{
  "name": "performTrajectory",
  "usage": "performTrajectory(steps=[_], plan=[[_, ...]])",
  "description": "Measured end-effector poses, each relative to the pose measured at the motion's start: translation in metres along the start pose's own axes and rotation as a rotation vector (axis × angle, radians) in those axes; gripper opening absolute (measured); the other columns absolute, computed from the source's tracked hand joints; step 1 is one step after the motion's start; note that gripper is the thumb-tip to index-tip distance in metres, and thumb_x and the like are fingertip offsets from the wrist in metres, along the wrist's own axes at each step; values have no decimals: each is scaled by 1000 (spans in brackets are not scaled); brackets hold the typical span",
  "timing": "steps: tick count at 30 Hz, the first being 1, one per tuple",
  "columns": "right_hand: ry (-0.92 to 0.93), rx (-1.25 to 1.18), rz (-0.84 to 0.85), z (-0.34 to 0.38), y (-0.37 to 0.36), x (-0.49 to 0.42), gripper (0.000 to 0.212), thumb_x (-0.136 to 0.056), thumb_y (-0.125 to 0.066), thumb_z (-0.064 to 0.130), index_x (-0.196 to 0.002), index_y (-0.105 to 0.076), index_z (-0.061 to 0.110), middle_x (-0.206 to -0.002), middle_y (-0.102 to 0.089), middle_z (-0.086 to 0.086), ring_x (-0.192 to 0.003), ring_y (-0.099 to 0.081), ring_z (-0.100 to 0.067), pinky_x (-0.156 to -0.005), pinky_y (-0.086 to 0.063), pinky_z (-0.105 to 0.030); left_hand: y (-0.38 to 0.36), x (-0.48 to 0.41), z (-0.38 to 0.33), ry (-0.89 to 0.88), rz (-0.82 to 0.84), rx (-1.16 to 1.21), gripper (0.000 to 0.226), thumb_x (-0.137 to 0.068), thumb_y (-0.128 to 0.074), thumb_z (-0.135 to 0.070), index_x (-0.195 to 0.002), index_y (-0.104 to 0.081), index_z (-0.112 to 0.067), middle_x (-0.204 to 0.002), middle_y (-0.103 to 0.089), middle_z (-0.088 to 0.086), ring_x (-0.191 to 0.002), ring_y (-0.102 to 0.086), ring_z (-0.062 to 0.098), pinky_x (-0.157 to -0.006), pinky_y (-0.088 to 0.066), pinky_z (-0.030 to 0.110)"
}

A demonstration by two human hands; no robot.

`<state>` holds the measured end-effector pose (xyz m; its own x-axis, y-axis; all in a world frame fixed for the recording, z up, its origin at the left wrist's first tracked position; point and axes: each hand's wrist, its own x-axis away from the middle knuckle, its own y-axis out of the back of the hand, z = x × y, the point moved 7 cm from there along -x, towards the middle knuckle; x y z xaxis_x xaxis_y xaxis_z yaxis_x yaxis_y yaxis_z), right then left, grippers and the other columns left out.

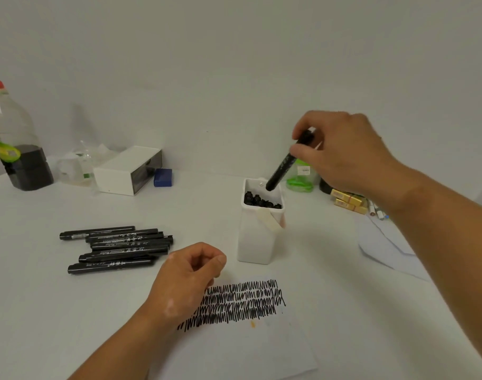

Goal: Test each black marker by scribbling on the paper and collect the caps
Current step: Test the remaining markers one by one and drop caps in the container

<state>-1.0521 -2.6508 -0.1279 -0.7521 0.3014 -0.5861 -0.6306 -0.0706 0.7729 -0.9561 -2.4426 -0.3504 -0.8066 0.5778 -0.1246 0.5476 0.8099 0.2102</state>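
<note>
My right hand [344, 152] pinches a black marker [285, 163] tilted over a white rectangular cup [257, 237]; its lower end reaches the cup's mouth. Several black marker ends [261, 201] stand packed inside the cup. Left of the cup, several capped black markers [119, 249] lie side by side on the table. A white paper [248, 344] with dense black scribbles [242, 300] lies near the front edge. My left hand [187, 281] rests on the paper's left part, fingers loosely curled, holding nothing that I can see.
A large plastic bottle [14, 138] with dark liquid stands far left. A white box [128, 170] and a blue block [163, 177] sit at the back. A green item [300, 182], yellow boxes [348, 201] and loose paper sheets [385, 248] lie on the right.
</note>
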Motion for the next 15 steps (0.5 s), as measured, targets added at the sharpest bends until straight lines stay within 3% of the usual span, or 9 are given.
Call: performTrajectory(steps=[2,4,11,15], plan=[[22,52,75,1,-17,-9,8,-90,-72,35,-97,-70,32,-90,-71,7,-75,-65,-12,-74,-55,-27,0,0,0,-5,-1,-4,16,-92,-69,-26,-78,-73,-33,-66,-68,-4,-58,-60,4,-59,-48,13],[30,111,154,1,-35,-14,9,-89,-73,36,-97,-71,34,-94,-71,6,-82,-65,-17,-79,-57,-35,0,-1,0,-7,2,-7,16,-92,-69,-26,-78,-73,-34,-66,-68,-4,-58,-60,4,-59,-48,12],[58,270,395,-4,-83,-19,7,-90,-70,31,-95,-73,30,-93,-72,6,-84,-63,-17,-72,-57,-34,0,-2,-1,-10,3,-3,17,-92,-70,-26,-77,-73,-34,-66,-68,-4,-57,-60,2,-58,-47,12],[29,326,540,-5,-100,-15,20,-94,-56,23,-98,-75,30,-93,-72,3,-84,-65,-19,-74,-58,-35,0,-2,-1,-8,2,-9,17,-92,-69,-26,-77,-73,-35,-67,-69,-4,-57,-60,1,-59,-48,13]])
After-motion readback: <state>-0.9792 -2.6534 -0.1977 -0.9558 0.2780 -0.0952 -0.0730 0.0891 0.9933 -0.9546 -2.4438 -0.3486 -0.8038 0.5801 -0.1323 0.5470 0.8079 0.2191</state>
